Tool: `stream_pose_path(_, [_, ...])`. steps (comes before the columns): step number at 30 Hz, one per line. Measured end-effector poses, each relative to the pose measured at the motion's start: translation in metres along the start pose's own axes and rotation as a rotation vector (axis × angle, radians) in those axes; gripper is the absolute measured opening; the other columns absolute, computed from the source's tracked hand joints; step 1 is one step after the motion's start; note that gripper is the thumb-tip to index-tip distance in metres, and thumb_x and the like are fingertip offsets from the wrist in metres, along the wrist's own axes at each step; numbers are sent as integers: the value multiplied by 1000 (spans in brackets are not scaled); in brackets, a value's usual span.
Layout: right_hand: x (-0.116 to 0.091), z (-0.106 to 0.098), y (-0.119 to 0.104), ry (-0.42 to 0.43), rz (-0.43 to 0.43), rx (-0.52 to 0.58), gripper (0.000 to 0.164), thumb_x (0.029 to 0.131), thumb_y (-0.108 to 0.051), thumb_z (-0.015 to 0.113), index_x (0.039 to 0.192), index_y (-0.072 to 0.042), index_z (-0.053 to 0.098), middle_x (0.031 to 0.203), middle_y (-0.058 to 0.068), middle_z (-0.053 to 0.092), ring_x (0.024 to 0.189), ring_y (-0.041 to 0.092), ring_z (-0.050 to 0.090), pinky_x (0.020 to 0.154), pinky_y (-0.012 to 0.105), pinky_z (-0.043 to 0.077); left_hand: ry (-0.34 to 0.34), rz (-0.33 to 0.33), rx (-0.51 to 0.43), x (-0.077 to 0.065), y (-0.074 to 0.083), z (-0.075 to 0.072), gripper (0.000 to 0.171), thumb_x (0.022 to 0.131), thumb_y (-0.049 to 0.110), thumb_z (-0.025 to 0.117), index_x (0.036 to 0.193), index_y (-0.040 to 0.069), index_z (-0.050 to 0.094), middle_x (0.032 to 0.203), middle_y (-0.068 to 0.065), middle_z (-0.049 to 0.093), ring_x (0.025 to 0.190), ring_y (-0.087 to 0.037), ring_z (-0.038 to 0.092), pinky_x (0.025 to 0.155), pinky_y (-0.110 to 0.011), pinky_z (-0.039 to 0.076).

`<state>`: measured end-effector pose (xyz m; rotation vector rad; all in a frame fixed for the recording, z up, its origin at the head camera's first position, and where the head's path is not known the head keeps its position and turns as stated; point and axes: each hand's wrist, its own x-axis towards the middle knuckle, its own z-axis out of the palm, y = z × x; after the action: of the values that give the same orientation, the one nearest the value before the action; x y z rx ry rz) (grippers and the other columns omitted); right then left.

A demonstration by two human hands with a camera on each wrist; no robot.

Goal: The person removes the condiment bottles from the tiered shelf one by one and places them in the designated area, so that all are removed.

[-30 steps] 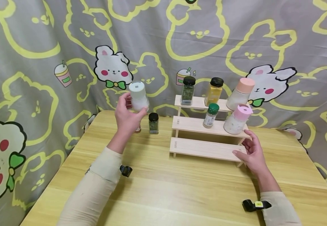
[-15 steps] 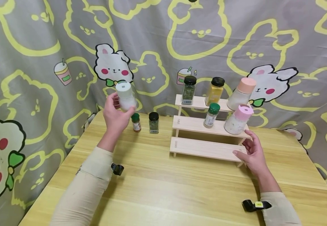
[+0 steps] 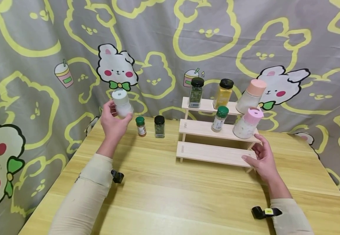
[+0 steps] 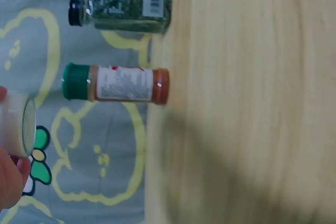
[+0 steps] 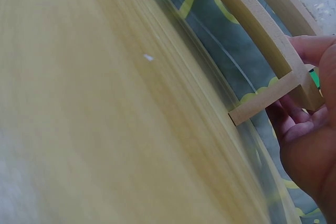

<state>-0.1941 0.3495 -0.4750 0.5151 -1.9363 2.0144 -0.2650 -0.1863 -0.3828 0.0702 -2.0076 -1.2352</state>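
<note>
My left hand (image 3: 113, 122) grips a clear shaker jar (image 3: 123, 106) of white contents with a pale lid, tilted and raised above the table's back left. In the left wrist view only the base of that jar (image 4: 21, 124) and part of the hand show at the left edge. My right hand (image 3: 263, 160) holds the right end of a three-tier wooden rack (image 3: 214, 155). Its thumb lies on the lowest shelf, and the other fingers reach behind. In the right wrist view the fingers curl about the rack's end, near a leg (image 5: 265, 98).
A green-capped spice bottle (image 3: 140, 126) and a black-capped herb jar (image 3: 159, 126) stand on the table left of the rack. On the top shelf are a herb jar (image 3: 196, 93), a yellow spice jar (image 3: 224, 94) and a peach-lidded jar (image 3: 251, 96). The middle shelf bears a green-capped bottle (image 3: 220, 119) and a pink-lidded jar (image 3: 248, 123).
My left hand has carried the shaker jar leftward and a little lower, uncovering the green-capped bottle behind it. My right hand stays on the rack.
</note>
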Motion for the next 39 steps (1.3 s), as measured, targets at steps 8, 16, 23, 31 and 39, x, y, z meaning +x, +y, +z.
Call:
stream_pose_path(8, [1,1,-1,8,17,-14,96,69,36,62,151,-4,33,126,7,58,112,22,52,99,23,39,6,-60,20,-2,-21,-1,69,73,8,87,131,3,51,119,-11,59,103,-22,55,87,-34,48])
stream_pose_path(16, [1,0,0,-4,8,-2,96,69,37,61,151,-3,32,127,7,59,115,24,53,99,23,42,-5,-73,49,-5,-41,-1,67,73,9,86,130,3,51,118,-12,58,105,-25,55,89,-38,48])
stream_pose_path(23, [0,1,-1,-6,1,3,96,68,38,60,151,-2,31,127,6,59,116,24,53,98,23,42,-33,-145,73,-11,-58,-1,67,74,9,85,131,3,50,121,-14,56,108,-28,54,92,-43,48])
stream_pose_path(31, [0,0,0,-9,3,-4,96,69,37,61,151,-3,32,129,7,58,117,24,53,99,22,42,-58,-186,91,-14,-70,-1,67,76,9,84,132,4,48,123,-15,56,111,-29,53,94,-41,47])
stream_pose_path(39, [0,0,0,-17,0,-7,96,70,36,61,152,-3,31,127,8,58,116,25,54,98,23,43,-110,-261,79,-19,-79,-1,69,78,9,83,136,5,45,125,-16,55,114,-30,53,97,-43,46])
